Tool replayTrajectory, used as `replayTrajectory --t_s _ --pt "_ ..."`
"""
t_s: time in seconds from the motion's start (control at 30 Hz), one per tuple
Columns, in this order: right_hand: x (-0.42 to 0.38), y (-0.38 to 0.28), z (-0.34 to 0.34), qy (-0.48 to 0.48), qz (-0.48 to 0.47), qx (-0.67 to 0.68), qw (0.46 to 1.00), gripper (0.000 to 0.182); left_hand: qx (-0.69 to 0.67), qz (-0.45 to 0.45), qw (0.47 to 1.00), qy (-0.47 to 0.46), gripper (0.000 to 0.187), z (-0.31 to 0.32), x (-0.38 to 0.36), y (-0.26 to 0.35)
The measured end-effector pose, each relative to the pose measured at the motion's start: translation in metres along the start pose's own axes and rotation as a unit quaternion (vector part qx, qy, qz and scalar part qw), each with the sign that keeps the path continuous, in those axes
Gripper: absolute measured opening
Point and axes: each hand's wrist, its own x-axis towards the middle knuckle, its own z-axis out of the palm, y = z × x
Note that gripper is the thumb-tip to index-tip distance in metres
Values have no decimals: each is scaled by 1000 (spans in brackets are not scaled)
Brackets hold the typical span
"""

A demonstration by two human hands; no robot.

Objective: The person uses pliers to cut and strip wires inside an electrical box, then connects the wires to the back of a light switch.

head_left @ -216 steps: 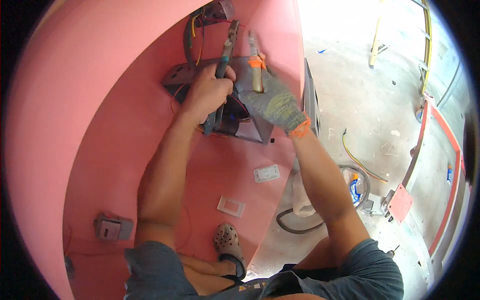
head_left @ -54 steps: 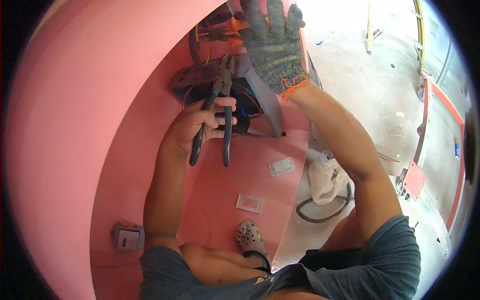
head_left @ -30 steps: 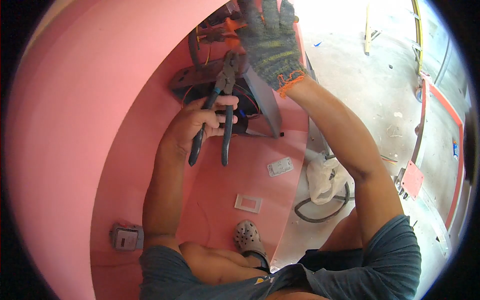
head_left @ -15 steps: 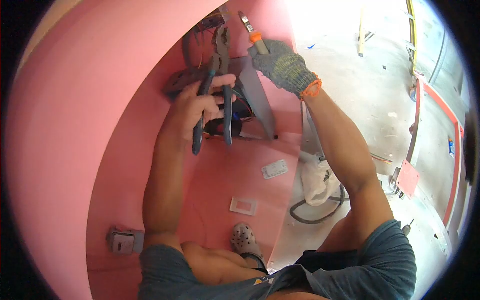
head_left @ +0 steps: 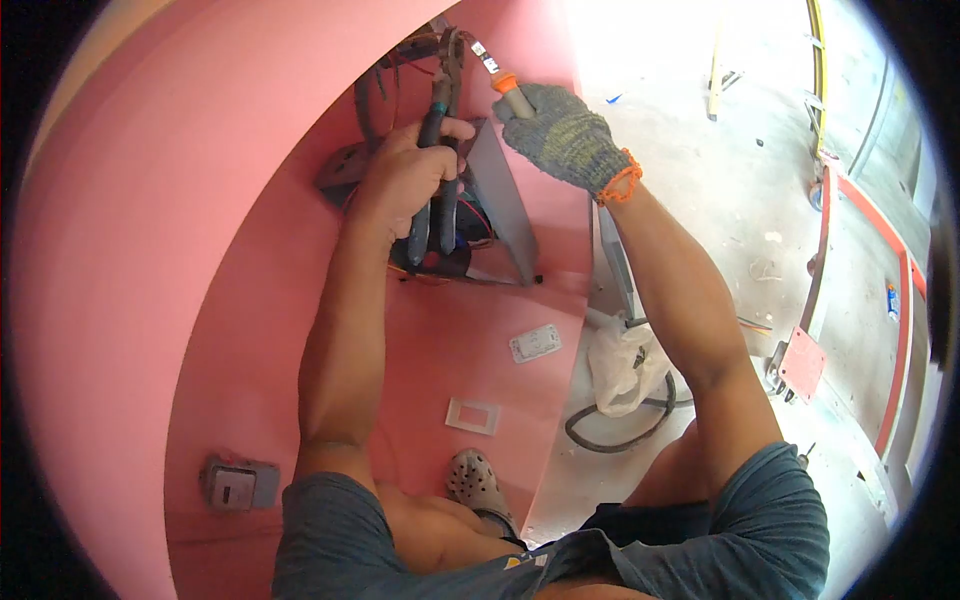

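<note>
My bare left hand (head_left: 415, 175) is wrapped round the dark handles of a pair of pliers (head_left: 437, 190), whose jaws point up towards wires near the top of the pink recess. My right hand (head_left: 565, 135), in a grey-green knitted glove with an orange cuff, grips a tool with an orange collar (head_left: 505, 83) and a metal shank. The tool's tip is beside the plier jaws; whether they touch I cannot tell. Below my left hand, a grey open box (head_left: 505, 200) with wires stands against the pink surface.
A white plate (head_left: 535, 343) and a white frame (head_left: 453, 412) lie on the pink surface. A grey socket box (head_left: 238, 484) is at the lower left. To the right are a plastic bag (head_left: 615, 370), a black hose (head_left: 620, 443), a red metal frame (head_left: 880, 215) and a yellow ladder (head_left: 816, 80).
The pliers have moved up and their handles have come closer together. The tool in my right hand has tilted and moved slightly down, its tip now beside the jaws.
</note>
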Motion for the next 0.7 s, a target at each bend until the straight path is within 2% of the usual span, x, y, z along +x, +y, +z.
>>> replayTrajectory --t_s 0.07,0.1,0.13,0.17,0.2,0.27,0.4,0.47,0.6,0.7 --pt "0 -2 5 -12 107 26 994 27 5 6 1000 9 40 2 0 0" --pt "1 -4 9 -11 107 26 994 27 10 12 1000 18 37 3 0 0" --pt "1 -6 16 62 121 -36 990 33 11 12 1000 18 37 2 0 -1" --pt "1 -7 24 135 133 -98 977 41 -47 15 999 -3 37 0 0 -3" --pt "4 -5 30 136 133 -96 977 41 -105 19 994 -23 37 -2 -1 -4" --pt "14 -2 37 258 112 -190 940 35 -128 21 991 -30 37 -5 -5 -3" --pt "22 4 37 252 84 -221 938 33 -162 19 986 -41 40 -11 -12 1" --pt "22 7 34 187 59 -103 975 35 -165 20 985 -50 40 -19 -11 -4" --pt "22 3 28 141 39 -97 984 35 -164 21 985 -55 41 -27 -10 -10" --pt "25 -3 34 92 67 -45 993 35 -173 24 984 -43 40 -23 -14 -7"
